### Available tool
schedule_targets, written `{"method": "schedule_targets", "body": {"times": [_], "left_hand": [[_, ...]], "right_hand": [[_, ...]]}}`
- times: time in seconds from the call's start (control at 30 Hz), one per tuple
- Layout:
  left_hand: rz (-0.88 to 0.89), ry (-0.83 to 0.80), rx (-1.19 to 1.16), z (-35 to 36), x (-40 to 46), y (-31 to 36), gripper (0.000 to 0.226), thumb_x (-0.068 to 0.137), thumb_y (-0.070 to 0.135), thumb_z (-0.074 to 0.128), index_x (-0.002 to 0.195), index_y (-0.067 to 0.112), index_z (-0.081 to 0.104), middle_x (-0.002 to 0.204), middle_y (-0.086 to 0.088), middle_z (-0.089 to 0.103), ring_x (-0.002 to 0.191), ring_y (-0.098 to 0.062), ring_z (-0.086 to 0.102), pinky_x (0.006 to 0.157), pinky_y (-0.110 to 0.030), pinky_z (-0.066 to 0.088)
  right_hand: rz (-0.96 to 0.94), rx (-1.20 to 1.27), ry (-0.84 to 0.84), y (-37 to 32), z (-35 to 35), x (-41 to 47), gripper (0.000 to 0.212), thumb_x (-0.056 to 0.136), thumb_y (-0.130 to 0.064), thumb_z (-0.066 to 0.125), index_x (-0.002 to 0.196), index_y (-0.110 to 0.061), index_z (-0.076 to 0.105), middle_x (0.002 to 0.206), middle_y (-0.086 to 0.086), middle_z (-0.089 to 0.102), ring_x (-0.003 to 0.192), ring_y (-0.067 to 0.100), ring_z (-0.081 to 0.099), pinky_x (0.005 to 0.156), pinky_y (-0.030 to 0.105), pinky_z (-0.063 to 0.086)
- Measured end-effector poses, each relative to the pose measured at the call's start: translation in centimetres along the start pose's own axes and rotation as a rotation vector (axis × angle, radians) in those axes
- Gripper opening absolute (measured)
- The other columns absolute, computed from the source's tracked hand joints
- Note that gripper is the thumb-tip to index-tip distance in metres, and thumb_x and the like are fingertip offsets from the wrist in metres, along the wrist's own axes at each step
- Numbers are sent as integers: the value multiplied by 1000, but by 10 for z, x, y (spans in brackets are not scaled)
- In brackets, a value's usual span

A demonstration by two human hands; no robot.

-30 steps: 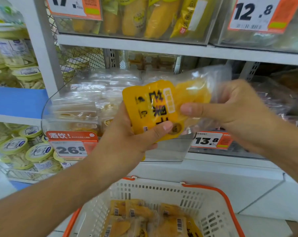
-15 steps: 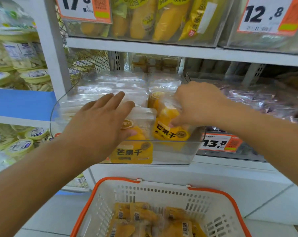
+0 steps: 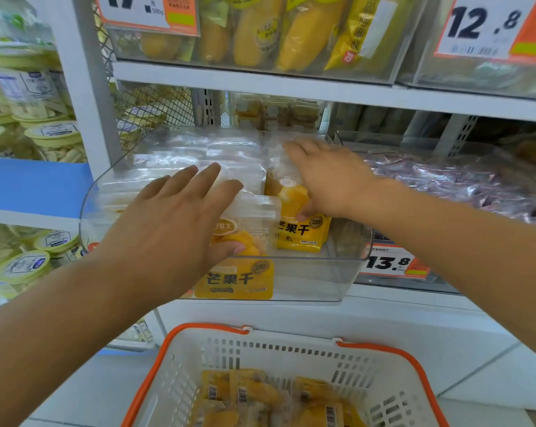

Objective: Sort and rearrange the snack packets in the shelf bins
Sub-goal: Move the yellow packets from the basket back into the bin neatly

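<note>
A clear plastic shelf bin (image 3: 346, 266) holds rows of yellow dried-mango packets. My left hand (image 3: 180, 220) lies flat with straight fingers on the front packet (image 3: 239, 275) of the left row, thumb against its face. My right hand (image 3: 328, 177) reaches over the right row with fingers stretched toward the back, its thumb touching the upright yellow packet (image 3: 300, 232) at the front of that row. Neither hand grips a packet.
A white basket with orange rim (image 3: 291, 343) stands below, holding several more yellow packets. The neighbouring bin (image 3: 460, 186) to the right holds purple-wrapped snacks above a 13.8 price tag. Upper shelf bins carry yellow bags. Tubs of snacks fill the left shelves.
The packet I held up in both hands went into the bin's right row. My right hand then uncurled and stretched toward the back; my left hand stays flat on the left row.
</note>
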State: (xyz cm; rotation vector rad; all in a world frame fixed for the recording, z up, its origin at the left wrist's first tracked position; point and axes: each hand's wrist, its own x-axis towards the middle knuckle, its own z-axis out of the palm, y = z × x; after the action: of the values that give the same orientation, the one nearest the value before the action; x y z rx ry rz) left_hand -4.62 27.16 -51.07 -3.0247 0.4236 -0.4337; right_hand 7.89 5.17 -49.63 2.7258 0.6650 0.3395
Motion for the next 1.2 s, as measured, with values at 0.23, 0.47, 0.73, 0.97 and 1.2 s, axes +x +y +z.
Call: {"method": "schedule_targets", "body": {"times": [0.23,0.47,0.73,0.97,1.2], "left_hand": [[10,32,-10,-1,3,2,93,81,74,48,157,35,10,166,0,14,151,-23,18,122,-40,16],[86,200,20,3,1,9,85,79,68,57,148,21,40,152,-7,44,137,-31,45,113,-48,34],[289,495,-74,4,-4,27,42,91,47,65,114,13,64,116,-8,64,103,-30,60,85,-44,50],[284,-574,52,122,-69,80,35,96,48,54,116,21,60,112,-1,62,99,-24,64,78,-37,52],[-537,-939,-401,290,-196,77,109,54,67,75,147,27,33,139,-8,50,120,-30,56,97,-44,51]], "right_hand": [[50,235,-133,16,-2,7,139,60,-49,91,160,-23,-2,168,1,10,151,28,23,115,52,35],[97,462,56,24,-2,-10,129,64,-36,93,161,-22,9,166,3,16,151,26,21,121,38,23],[190,566,482,-2,-8,-58,63,82,-39,80,136,-17,57,141,3,53,129,20,50,107,31,39],[529,1208,520,-132,125,-200,40,101,-27,53,67,-5,49,56,8,46,52,24,48,46,35,34],[657,1051,-858,-189,289,-290,123,69,-45,88,160,-20,9,165,10,11,148,31,28,110,41,40]]}}
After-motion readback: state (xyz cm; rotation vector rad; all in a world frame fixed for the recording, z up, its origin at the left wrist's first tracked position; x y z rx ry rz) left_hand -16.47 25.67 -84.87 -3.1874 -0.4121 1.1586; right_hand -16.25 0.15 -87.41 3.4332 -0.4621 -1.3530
